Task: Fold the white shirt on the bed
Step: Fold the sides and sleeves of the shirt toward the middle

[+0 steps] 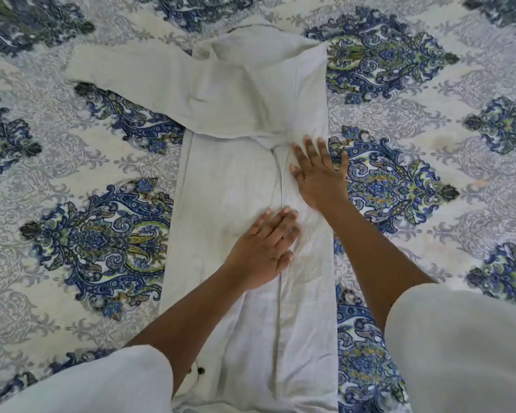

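The white shirt [230, 186] lies lengthwise down the middle of the bed, its body folded into a long narrow strip. One sleeve [137, 76] lies across the upper part and sticks out to the left. My left hand [265, 251] rests flat, palm down, on the middle of the strip. My right hand [320, 177] presses flat with fingers spread on the shirt's right edge, just below the sleeve fold. Neither hand grips any cloth.
The bed is covered by a cream bedspread [429, 138] with blue and green paisley medallions, spreading out on all sides of the shirt. My white sleeves [465, 353] fill the lower corners of the view.
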